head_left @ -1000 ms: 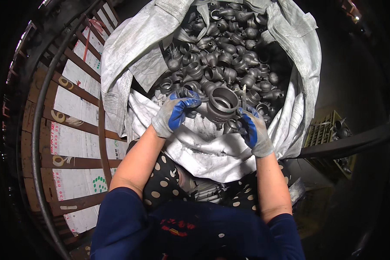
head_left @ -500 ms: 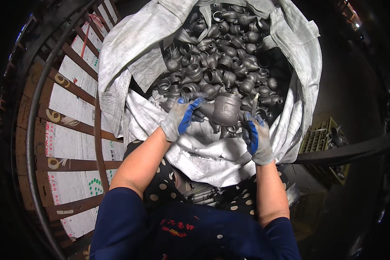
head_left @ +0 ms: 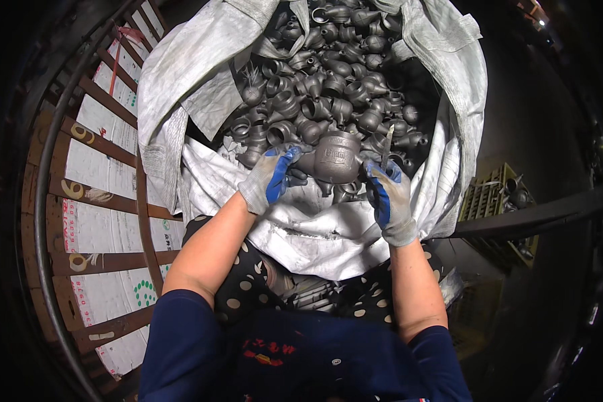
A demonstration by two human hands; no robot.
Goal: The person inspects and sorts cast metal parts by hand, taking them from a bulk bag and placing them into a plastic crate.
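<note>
A dark grey cast metal valve body [head_left: 337, 159], with a thick rounded middle and raised marks on its side, is held up over the near edge of a big white woven sack [head_left: 211, 171]. My left hand [head_left: 269, 179], in a grey and blue glove, is closed round its left end. At its right end is my right hand [head_left: 390, 204], gloved alike, closed on a narrow flat-bladed tool [head_left: 388, 146] that points upward. The tool's handle is hidden in the glove, so its exact kind is unclear. Many similar castings [head_left: 335, 87] fill the sack beyond my hands.
Along the left stands a rusty slatted metal frame [head_left: 100, 201] with white printed boards behind it and a curved bar [head_left: 41, 221]. To the right, a yellow-green plastic crate [head_left: 486, 194] holds dark metal parts. A dark bar [head_left: 529, 222] crosses in front of it.
The whole view has shifted slightly, so the sack and hands appear further left and up. The valve body looks turned a little, its upper rim showing more. Both hands keep their hold.
</note>
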